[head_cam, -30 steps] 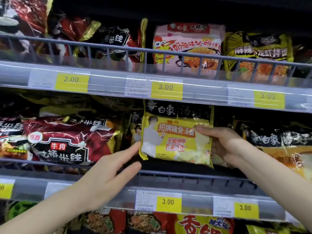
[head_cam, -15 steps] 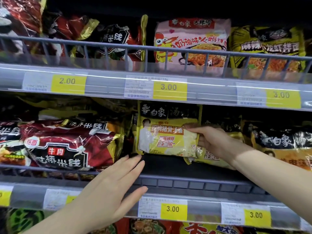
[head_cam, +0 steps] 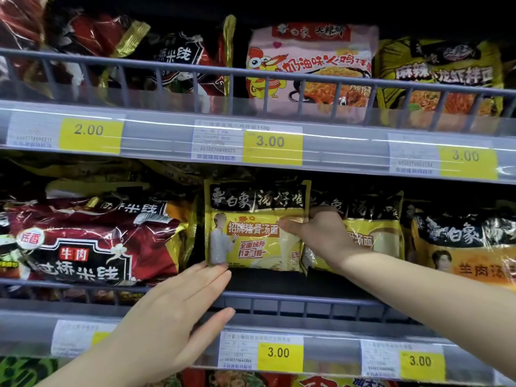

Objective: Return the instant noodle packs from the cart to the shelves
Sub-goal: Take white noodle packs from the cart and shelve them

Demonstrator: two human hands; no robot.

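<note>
The yellow pack (head_cam: 255,233) now stands upright on the middle shelf (head_cam: 307,298), its bottom edge down behind the wire rail, where a second ago I had it tilted and raised out in front. It sits just left of a matching pack (head_cam: 374,227) and right of the red pack (head_cam: 92,236), so I judge this one is as good as shelved and only needs letting go.

My right hand (head_cam: 321,233) still has its grip pinching the pack's right edge, thumb across the front and fingers behind. My left hand (head_cam: 167,317) has moved up: its grip is spread flat, fingertips (head_cam: 220,270) touching the pack's lower left corner to steady it, palm over the rail. Both forearms reach up from below.
</note>
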